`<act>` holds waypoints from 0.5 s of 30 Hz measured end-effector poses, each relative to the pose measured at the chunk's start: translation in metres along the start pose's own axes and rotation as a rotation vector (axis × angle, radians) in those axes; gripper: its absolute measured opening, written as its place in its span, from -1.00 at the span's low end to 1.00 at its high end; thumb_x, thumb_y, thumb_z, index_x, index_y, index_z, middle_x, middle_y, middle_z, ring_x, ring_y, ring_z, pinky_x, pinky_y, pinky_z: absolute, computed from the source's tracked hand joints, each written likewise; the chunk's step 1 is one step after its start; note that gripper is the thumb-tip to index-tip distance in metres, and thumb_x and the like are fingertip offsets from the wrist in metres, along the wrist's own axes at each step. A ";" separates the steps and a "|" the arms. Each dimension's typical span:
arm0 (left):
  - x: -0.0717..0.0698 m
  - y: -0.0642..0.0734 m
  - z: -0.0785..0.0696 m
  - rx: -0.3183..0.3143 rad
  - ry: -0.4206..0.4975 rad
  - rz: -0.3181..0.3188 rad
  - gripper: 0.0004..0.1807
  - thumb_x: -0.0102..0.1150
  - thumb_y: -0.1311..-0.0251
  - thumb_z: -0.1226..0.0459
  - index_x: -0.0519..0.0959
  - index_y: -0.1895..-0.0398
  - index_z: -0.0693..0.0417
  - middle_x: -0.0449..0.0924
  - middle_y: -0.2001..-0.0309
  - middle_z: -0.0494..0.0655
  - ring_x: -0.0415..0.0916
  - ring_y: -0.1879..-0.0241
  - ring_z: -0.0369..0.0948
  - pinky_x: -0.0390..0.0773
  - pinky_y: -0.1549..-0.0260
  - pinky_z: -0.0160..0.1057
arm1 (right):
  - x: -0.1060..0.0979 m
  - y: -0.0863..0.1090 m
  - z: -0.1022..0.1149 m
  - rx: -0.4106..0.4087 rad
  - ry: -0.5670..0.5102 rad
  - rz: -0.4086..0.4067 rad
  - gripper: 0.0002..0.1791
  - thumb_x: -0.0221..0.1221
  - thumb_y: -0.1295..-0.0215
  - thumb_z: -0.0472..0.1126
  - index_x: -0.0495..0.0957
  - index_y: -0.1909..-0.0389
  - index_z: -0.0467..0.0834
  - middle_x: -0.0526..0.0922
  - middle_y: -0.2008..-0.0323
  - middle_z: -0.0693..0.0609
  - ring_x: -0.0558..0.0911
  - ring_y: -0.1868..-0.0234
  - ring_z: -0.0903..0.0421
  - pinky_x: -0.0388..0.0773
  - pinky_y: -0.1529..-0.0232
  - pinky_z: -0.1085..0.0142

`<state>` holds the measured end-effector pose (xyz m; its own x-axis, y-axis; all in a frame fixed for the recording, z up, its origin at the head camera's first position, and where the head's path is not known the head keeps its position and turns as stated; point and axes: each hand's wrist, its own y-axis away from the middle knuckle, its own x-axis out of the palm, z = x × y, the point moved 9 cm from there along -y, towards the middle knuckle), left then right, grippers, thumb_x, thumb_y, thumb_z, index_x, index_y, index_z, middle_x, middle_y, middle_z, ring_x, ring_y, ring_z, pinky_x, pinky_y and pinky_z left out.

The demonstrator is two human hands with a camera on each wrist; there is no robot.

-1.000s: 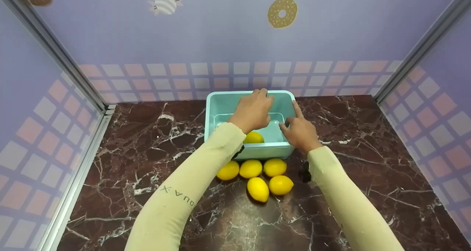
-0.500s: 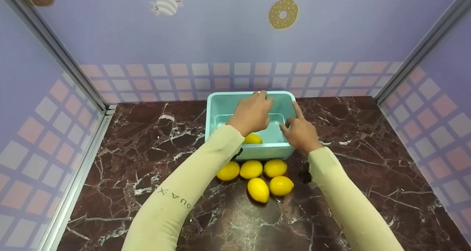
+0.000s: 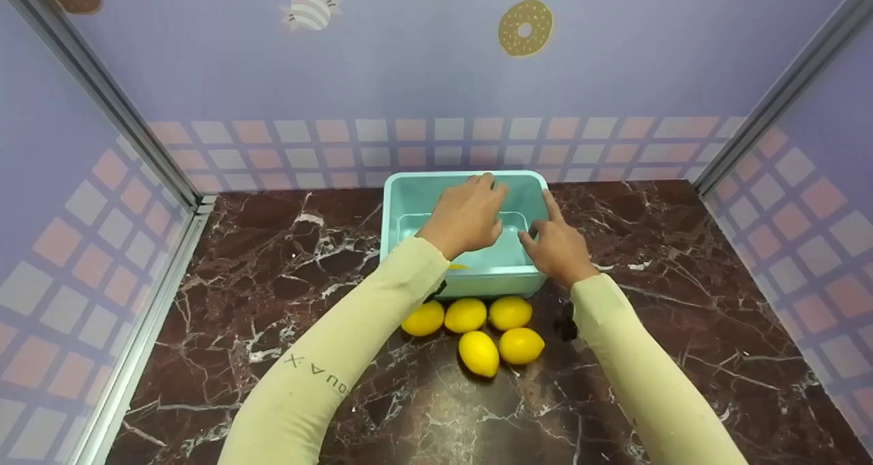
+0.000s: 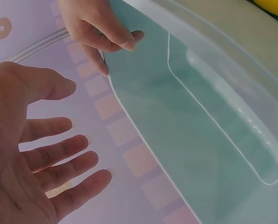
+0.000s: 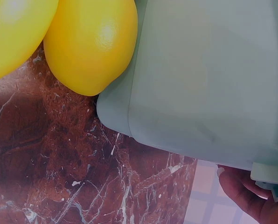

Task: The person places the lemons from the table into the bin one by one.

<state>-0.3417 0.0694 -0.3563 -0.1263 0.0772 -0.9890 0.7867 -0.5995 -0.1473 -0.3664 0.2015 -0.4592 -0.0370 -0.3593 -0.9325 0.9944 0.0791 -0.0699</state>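
A light teal plastic bin (image 3: 487,284) stands against the back wall. Over its inside hangs my left hand (image 3: 467,214), palm empty and fingers spread apart in the left wrist view. Only a yellow sliver of a lemon (image 3: 457,266) shows inside the bin; my left forearm and the near wall hide the rest. My right hand (image 3: 560,245) grips the bin's right rim, thumb inside and the index finger stretched along the edge. Several more lemons (image 3: 466,315) lie on the counter in front of the bin, two of them (image 3: 479,354) nearer to me.
The dark red marble counter (image 3: 286,301) spreads to both sides of the bin. Purple panels with a checked band (image 3: 300,134) enclose it at the back, left and right. A metal rail (image 3: 146,328) runs along the left edge.
The lemon inside the bin has shifted left and toward the near wall, mostly out of sight. My left forearm has moved slightly left. The right hand keeps its place on the rim.
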 end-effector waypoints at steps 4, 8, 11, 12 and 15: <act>-0.002 0.002 -0.003 0.011 0.003 -0.008 -0.57 0.09 -0.29 0.08 0.44 -0.16 0.06 0.49 -0.06 0.03 0.52 -0.01 -0.09 0.68 0.22 -0.13 | 0.000 0.000 0.000 0.003 0.004 0.000 -0.56 0.02 -0.39 0.06 0.63 0.19 -0.24 -0.12 -0.56 -0.05 0.61 0.37 -0.13 0.52 0.29 -0.01; -0.003 0.005 -0.007 0.030 -0.009 -0.025 -0.60 0.06 -0.31 0.08 0.46 -0.12 0.06 0.51 -0.02 0.02 0.54 0.04 -0.09 0.68 0.25 -0.14 | -0.001 0.000 0.001 -0.008 0.007 -0.009 -0.57 0.03 -0.39 0.06 0.63 0.21 -0.25 -0.10 -0.55 -0.07 0.61 0.39 -0.13 0.52 0.30 -0.01; -0.003 0.008 -0.009 0.039 -0.017 -0.031 -0.60 0.05 -0.31 0.07 0.46 -0.12 0.07 0.51 0.03 0.01 0.55 0.10 -0.10 0.68 0.27 -0.15 | -0.001 0.000 0.002 -0.011 0.009 -0.012 -0.56 0.03 -0.39 0.06 0.63 0.20 -0.25 -0.09 -0.55 -0.07 0.61 0.39 -0.13 0.53 0.29 -0.01; -0.004 0.008 -0.009 0.041 -0.021 -0.032 -0.60 0.04 -0.32 0.07 0.46 -0.12 0.06 0.51 0.03 0.01 0.55 0.11 -0.10 0.68 0.28 -0.15 | -0.001 0.000 0.001 -0.010 0.009 -0.012 -0.55 0.03 -0.39 0.06 0.63 0.19 -0.25 -0.09 -0.55 -0.06 0.62 0.39 -0.13 0.53 0.29 -0.01; -0.003 0.010 -0.011 0.044 -0.034 -0.035 -0.60 0.03 -0.32 0.07 0.45 -0.14 0.05 0.51 0.03 0.00 0.56 0.12 -0.11 0.68 0.31 -0.15 | -0.001 0.001 0.001 -0.011 0.012 -0.010 -0.56 0.03 -0.39 0.06 0.64 0.20 -0.25 -0.08 -0.55 -0.07 0.62 0.38 -0.14 0.53 0.30 -0.02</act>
<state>-0.3267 0.0717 -0.3547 -0.1742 0.0718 -0.9821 0.7541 -0.6317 -0.1799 -0.3657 0.2011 -0.4578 -0.0485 -0.3490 -0.9359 0.9928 0.0862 -0.0836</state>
